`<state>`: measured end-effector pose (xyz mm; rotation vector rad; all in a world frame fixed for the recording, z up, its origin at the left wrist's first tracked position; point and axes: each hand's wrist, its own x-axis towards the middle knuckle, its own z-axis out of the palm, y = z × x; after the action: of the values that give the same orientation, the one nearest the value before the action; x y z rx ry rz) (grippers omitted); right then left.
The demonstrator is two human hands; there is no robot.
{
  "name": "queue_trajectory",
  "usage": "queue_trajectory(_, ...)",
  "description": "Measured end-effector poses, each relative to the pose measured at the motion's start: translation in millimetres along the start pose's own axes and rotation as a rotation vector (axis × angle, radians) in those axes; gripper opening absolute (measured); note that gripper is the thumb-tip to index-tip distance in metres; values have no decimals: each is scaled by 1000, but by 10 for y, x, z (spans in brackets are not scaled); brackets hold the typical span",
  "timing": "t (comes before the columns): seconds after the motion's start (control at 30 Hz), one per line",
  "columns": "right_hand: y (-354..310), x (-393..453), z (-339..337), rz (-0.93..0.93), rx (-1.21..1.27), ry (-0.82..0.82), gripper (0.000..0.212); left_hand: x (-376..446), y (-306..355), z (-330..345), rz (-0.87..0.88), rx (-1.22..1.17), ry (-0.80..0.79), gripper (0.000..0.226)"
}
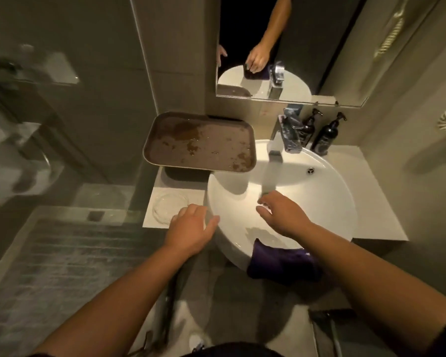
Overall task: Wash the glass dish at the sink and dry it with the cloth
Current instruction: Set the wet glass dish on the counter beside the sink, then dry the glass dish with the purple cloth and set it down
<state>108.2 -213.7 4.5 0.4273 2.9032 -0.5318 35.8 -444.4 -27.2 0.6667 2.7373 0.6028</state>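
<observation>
At the sink: a round white basin (319, 202) fills the centre right of the head view, set on a pale counter (381, 202).
Tap: a chrome tap (281, 140) stands at 12 o'clock of the basin, and a stream of water (268, 176) falls from it into the bowl.
Right hand: the right hand (283, 215) reaches over the bowl with its fingertips at the foot of the stream; the fingers are loosely bent and hold nothing that shows.
Left hand: the left hand (191, 228) hovers at 9 o'clock of the basin, over its rim and the counter edge, fingers spread and relaxed, gripping nothing.
Glass dish: the clear glass dish (169, 206) lies flat on the counter at 9 o'clock of the basin, just beside the left hand's fingertips; whether they touch it cannot be told.
Cloth: a dark purple cloth (281, 264) hangs over the basin's rim at 6 o'clock, partly under the right forearm.
Tray: a brown tray (198, 143) with wet patches rests at 10 o'clock, its corner overlapping the basin rim.
Bottles: two dark pump bottles (325, 135) stand at 1 o'clock beside the tap.
Mirror: a wall mirror (332, 47) above the tap reflects the basin and the hands.
</observation>
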Motion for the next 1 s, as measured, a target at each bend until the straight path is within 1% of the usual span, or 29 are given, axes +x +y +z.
queue_trajectory(0.1, 390, -290, -55, 16, -48, -72, 42, -100, 353, 160, 184, 52, -54, 56)
queue_trajectory(0.23, 751, -651, 92, -19, -73, -187, 51, -199, 685, 442, 439, 202, -163, 64)
queue_trajectory(0.33, 868, -912, 227, -168, -50, -239, 59, -217, 829, 649, 603, 350, -249, 68)
queue_trajectory(0.43, 967, -1065, 371, -330, -127, -195, 68, -239, 877, 771, 655, 437, -298, 71)
queue_trajectory(0.5, 1045, -1082, 490, -376, -191, -124, 69, -247, 887, 830, 659, 455, -277, 63)
queue_trajectory(0.6, 1061, -1084, 563, -374, -175, -35, 59, -255, 913, 860, 632, 446, -211, 50)
queue_trajectory(0.7, 1038, -1093, 546, -375, -157, -14, 48, -299, 953, 848, 613, 417, -162, 41)
queue_trajectory(0.77, 1052, -1093, 501, -368, -111, -51, 44, -332, 969, 812, 599, 401, -164, 35)
queue_trajectory(0.83, 1074, -1072, 413, -366, -67, -126, 38, -363, 969, 749, 574, 356, -177, 30)
queue_trajectory(0.9, 1083, -1054, 287, -324, 31, -240, 28, -424, 962, 651, 495, 208, -219, 23)
queue_trajectory(1.0, 1060, -1043, 43, -233, 232, -375, 22, -542, 949, 470, 287, -122, -291, 21)
